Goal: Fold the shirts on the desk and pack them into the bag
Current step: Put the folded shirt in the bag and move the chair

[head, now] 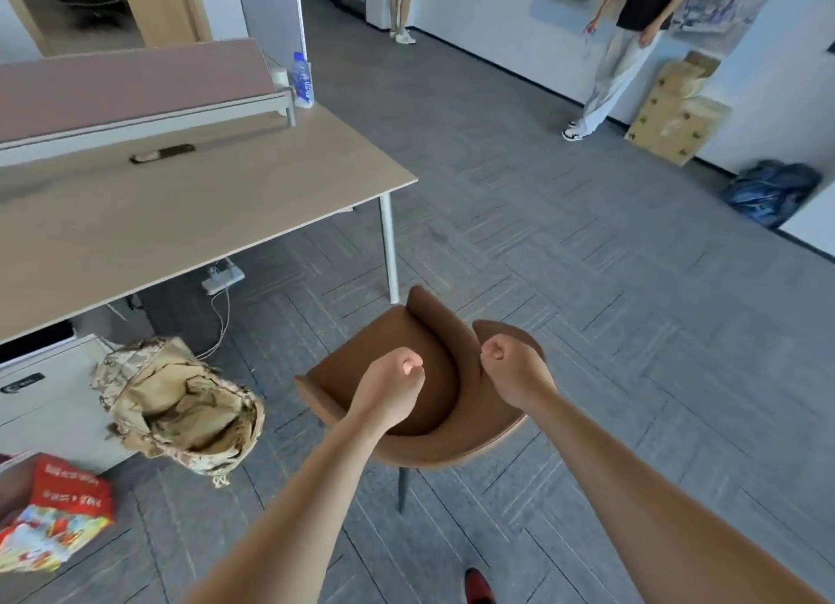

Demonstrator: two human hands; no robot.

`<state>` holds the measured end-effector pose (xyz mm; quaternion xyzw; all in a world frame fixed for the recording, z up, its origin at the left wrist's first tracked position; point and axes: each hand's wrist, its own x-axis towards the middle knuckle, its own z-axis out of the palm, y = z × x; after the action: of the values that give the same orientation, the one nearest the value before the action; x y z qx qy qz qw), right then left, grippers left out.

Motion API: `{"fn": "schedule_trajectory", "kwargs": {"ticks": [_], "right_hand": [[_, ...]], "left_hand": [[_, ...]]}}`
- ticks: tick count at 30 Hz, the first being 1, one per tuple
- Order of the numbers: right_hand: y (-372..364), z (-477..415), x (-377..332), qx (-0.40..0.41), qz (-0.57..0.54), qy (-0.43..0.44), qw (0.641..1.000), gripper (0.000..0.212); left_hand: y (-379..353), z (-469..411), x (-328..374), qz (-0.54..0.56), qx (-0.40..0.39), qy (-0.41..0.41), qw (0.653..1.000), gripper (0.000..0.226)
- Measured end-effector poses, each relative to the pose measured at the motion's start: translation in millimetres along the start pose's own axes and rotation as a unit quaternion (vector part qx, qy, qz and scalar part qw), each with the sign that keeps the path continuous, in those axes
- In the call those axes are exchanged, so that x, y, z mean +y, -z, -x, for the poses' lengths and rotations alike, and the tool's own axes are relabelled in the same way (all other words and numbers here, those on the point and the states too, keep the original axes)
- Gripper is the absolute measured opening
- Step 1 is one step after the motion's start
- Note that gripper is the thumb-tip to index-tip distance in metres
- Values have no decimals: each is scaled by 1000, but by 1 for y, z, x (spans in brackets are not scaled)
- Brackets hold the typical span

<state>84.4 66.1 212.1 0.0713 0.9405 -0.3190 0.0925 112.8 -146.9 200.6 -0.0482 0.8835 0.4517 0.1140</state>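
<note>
My left hand (392,389) and my right hand (513,366) are both curled into fists in front of me, and neither holds anything. They hover over a brown chair (433,441): the left above the seat, the right by the curved backrest. A camouflage backpack (180,404) stands open on the floor to the left, under the edge of the beige desk (180,215). I see no shirt on the visible desk top.
A water bottle (302,79) and a small dark object (162,153) sit on the desk. A white cabinet (40,391), a power strip (222,280) and a red bag (54,513) lie at left. Two people (632,38) stand far off near cardboard boxes (677,120).
</note>
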Motion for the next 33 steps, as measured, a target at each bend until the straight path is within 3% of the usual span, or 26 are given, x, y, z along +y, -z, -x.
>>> {"fn": "schedule_trajectory", "kwargs": {"ticks": [6,11,17,21,24,27,33], "right_hand": [[20,-71,89,-34,31,47,998,36],[22,-139,163,-89,35,88,992,33],[15,-182,213,-93,34,114,989,39],[1,-204,235,-103,78,101,986,65],[-10,-213,249,-137,79,85,984,81],[-20,-208,262,-154,76,62,983,91],[-30,-207,262,-180,-1,-8,984,107]], "left_hand": [[-84,-28,21,28,71,50,996,22],[-165,-47,28,76,146,168,972,26],[-231,-49,8,108,217,282,928,43],[-260,-46,-13,139,303,352,875,63],[-285,-48,-28,131,301,399,856,83],[-302,-51,-36,157,298,442,831,89],[-315,-58,-37,183,280,445,830,96]]}}
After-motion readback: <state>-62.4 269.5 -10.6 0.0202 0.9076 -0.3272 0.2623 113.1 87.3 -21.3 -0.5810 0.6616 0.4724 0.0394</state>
